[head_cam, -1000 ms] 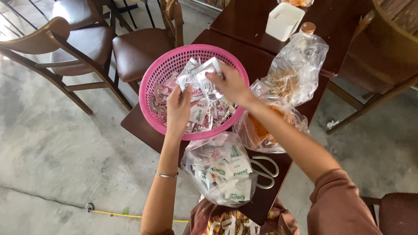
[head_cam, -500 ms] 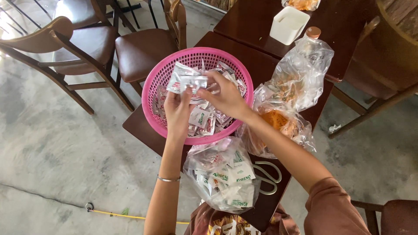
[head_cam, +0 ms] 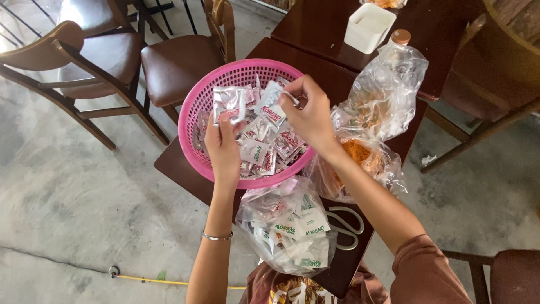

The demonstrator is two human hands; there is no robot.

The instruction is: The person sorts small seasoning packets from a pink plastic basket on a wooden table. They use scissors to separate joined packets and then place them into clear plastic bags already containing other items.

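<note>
A pink plastic basket (head_cam: 198, 107) full of small silver sachets sits on the dark wooden table (head_cam: 332, 79). My left hand (head_cam: 223, 149) holds a silver sachet (head_cam: 229, 102) up over the basket. My right hand (head_cam: 311, 115) pinches the corner of a second sachet (head_cam: 271, 104) right beside it. Both hands hover above the pile, the two sachets nearly touching.
A clear bag of sachets (head_cam: 289, 231) lies at the table's near edge beside scissors (head_cam: 346, 225). Two clear bags with orange contents (head_cam: 371, 124) sit right of the basket. A white box (head_cam: 368, 27) stands farther back. Brown chairs (head_cam: 107, 56) stand to the left.
The two hands have drawn slightly apart over the basket, each now holding its own sachet; the view has tilted so the basket sits a little lower in frame.
</note>
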